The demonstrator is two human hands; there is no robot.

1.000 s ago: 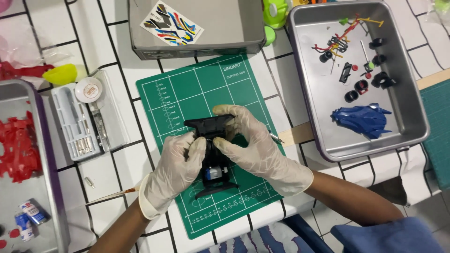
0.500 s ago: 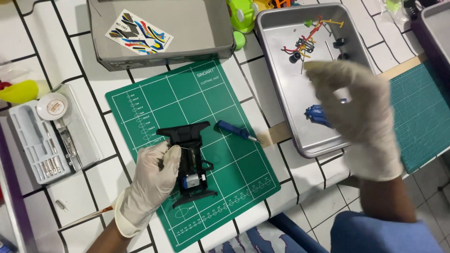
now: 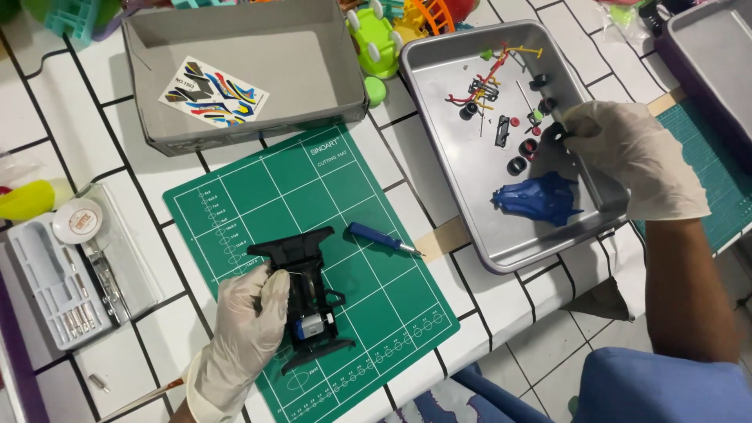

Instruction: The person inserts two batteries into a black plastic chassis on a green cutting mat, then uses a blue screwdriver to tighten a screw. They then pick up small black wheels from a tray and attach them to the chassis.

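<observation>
Black chassis [image 3: 301,298] sits lower centre of frame on green mat [image 3: 368,211], long axis running top-to-bottom. Left hand [image 3: 247,333] lies on its left edge, fingers curled. Right hand [image 3: 630,157] far off upper right, fingertips pinching at small black wheels [image 3: 536,117] in metal tray [image 3: 470,227]; can't tell if one's held.

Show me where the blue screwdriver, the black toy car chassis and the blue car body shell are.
blue screwdriver [image 3: 374,234], head view, on its blue handle.
black toy car chassis [image 3: 307,283], head view, on the middle of the frame.
blue car body shell [image 3: 539,197], head view, on its centre, inside the metal tray [image 3: 478,235].
</observation>
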